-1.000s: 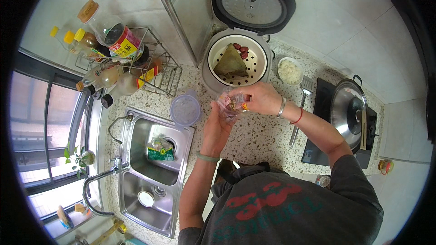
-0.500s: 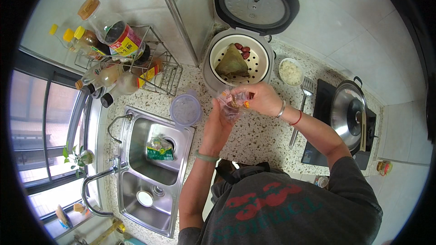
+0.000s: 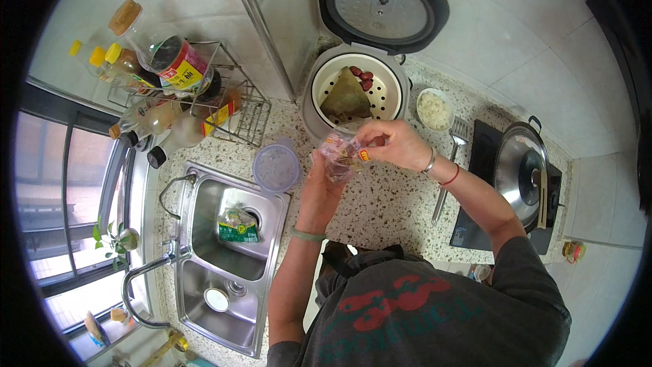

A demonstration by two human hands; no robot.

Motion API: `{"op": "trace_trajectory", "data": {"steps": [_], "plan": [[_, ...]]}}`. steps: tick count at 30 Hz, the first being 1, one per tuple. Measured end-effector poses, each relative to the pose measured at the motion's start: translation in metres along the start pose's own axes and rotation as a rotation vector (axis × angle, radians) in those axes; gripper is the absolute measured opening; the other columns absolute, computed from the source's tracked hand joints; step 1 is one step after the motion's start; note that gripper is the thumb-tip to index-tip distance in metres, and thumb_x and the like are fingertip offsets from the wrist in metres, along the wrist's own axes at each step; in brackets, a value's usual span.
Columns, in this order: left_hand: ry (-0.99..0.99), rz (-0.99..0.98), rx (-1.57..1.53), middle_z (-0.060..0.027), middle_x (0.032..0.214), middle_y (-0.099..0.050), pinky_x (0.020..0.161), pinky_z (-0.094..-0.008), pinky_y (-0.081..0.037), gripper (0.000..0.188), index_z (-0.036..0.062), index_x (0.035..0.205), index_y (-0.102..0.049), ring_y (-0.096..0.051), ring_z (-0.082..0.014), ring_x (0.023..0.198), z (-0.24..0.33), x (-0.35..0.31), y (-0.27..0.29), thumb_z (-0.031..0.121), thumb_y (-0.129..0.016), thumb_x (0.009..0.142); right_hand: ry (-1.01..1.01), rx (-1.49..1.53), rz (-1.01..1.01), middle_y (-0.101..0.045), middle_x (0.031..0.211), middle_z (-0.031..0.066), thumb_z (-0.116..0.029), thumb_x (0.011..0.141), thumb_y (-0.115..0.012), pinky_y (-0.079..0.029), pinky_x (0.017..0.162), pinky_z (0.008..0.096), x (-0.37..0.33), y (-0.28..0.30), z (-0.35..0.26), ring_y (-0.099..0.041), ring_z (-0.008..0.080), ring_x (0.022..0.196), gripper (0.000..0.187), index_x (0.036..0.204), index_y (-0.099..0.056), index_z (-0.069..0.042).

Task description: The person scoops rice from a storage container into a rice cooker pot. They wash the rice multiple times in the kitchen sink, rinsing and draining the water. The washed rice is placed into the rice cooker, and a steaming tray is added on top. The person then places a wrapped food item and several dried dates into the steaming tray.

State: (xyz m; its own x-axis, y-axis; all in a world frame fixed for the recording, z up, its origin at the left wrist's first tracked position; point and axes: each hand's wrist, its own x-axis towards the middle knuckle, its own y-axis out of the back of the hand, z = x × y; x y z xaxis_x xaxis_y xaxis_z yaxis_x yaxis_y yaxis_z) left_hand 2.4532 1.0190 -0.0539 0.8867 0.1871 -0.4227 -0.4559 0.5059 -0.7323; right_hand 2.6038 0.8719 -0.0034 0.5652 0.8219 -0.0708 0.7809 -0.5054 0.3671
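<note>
A crinkled clear plastic bag [image 3: 341,158] with pink and yellow print is held up in front of the rice cooker [image 3: 311,110]. My left hand [image 3: 319,194] grips it from below and the left. The fingers of my right hand [image 3: 402,146] pinch its upper right edge. What lies inside the bag is hard to make out. Beyond my hands, the open cooker holds a cream steamer basket [image 3: 388,88] with round holes. In the basket sit a leaf-wrapped rice dumpling [image 3: 345,97] and several red dates [image 3: 365,80].
To the right are a bowl of white rice-like food [image 3: 435,110], a slotted spatula [image 3: 448,177] and a lidded wok [image 3: 519,173] on a black cooktop. Left are a lidded plastic tub [image 3: 276,166], a double sink [image 3: 227,258] containing a green-and-clear packet [image 3: 238,225], and a bottle rack [image 3: 238,119].
My right hand has shifted slightly right, and its fingers have changed position on the bag. A dark piece seen by its fingertips before no longer shows there. My left hand has dropped slightly.
</note>
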Motion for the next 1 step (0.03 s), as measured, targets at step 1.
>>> {"op": "trace_trajectory", "data": {"steps": [1], "plan": [[0.015,0.019,-0.004,-0.0064,0.135,-0.054,0.105,-0.0395,-0.041,0.049,0.0114,0.140,-0.043,-0.051,-0.0201,0.124,-0.0007,0.0007,0.0018,0.044,-0.038,0.104,-0.026,-0.060,-0.050,-0.071,0.085,0.0021,-0.016,0.081,-0.078,-0.052,0.068,0.0239,0.0014,0.0030,-0.0039,-0.062,0.0071,0.072,0.026,0.104,-0.068,-0.008]]}}
